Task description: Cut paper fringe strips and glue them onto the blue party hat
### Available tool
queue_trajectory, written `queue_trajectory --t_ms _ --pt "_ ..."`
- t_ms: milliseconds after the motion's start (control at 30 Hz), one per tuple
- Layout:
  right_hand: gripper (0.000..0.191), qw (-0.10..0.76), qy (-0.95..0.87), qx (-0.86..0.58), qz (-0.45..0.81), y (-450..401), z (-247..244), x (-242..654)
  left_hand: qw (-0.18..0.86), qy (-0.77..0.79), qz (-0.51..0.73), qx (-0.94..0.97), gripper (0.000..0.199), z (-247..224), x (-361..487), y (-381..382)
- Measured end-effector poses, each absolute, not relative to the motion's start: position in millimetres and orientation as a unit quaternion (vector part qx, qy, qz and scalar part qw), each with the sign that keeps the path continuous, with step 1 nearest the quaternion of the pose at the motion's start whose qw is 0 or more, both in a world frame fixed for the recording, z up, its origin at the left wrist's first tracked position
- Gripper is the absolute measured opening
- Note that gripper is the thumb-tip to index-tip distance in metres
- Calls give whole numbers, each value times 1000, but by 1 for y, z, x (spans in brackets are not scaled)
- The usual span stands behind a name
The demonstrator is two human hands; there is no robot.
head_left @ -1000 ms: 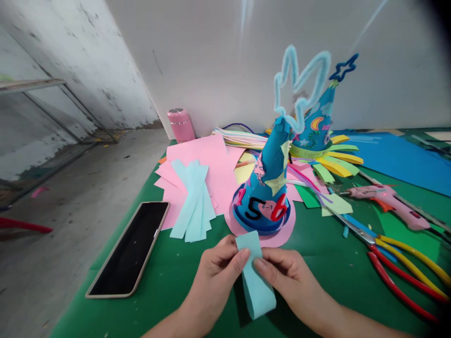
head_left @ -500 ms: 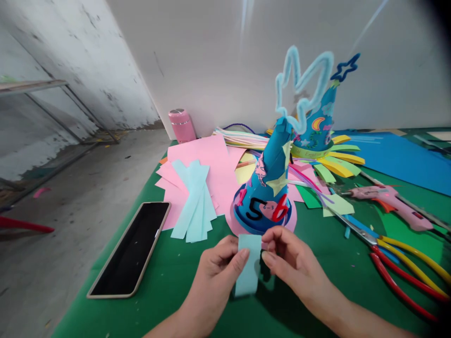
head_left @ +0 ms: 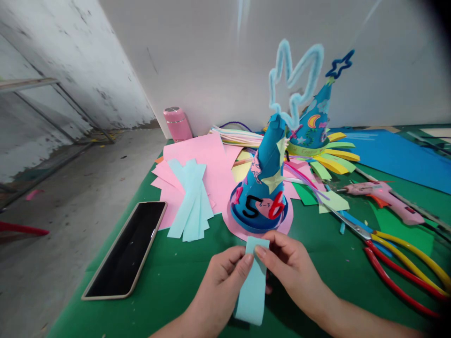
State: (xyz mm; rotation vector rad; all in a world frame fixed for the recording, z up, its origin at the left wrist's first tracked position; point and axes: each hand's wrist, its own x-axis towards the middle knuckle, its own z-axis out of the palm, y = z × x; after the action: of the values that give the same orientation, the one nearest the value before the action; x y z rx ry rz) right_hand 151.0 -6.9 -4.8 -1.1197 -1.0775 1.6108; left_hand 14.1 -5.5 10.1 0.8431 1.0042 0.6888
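A light blue paper strip (head_left: 251,293) is pinched between both hands, its lower end curling toward me. My left hand (head_left: 221,286) grips it along the left edge with the thumb on top. My right hand (head_left: 291,265) presses its thumb on the strip near the top, fingers behind. Just beyond the hands stands a blue cone party hat (head_left: 264,169) on a pink paper brim (head_left: 230,225), bearing a black 5, a red 6 and a fuzzy pale blue star shape (head_left: 298,84). More light blue strips (head_left: 192,202) lie fanned out on pink paper (head_left: 211,155) to the left.
A phone (head_left: 125,251) lies at the left table edge. To the right are scissors (head_left: 368,237) with red and yellow handles and a pink glue gun (head_left: 391,199). Behind stand a second decorated cone hat (head_left: 313,122) and a pink flask (head_left: 177,124).
My right thumb has moved left onto the face of the strip, having been beside its edge. The strip's lower part now reaches farther toward me. The view has shifted slightly.
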Motion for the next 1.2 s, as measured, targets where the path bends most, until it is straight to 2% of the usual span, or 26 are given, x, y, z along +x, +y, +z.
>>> queue_trajectory --t_ms 433,700,833,933,1200 --pt "20 444 -412 -458 651 -7 -3 148 710 447 331 433 24 17 17 -6" --pt "21 448 -411 -464 645 -5 0 150 786 402 348 316 22 10 16 -7" --pt "20 459 -406 -435 660 0 2 153 816 384 352 251 27 11 13 -6" --pt "18 469 -397 -427 664 3 2 156 815 385 345 263 34 15 12 -6" --pt "14 489 -432 -453 607 3 0 160 807 395 292 328 27 12 6 -5"
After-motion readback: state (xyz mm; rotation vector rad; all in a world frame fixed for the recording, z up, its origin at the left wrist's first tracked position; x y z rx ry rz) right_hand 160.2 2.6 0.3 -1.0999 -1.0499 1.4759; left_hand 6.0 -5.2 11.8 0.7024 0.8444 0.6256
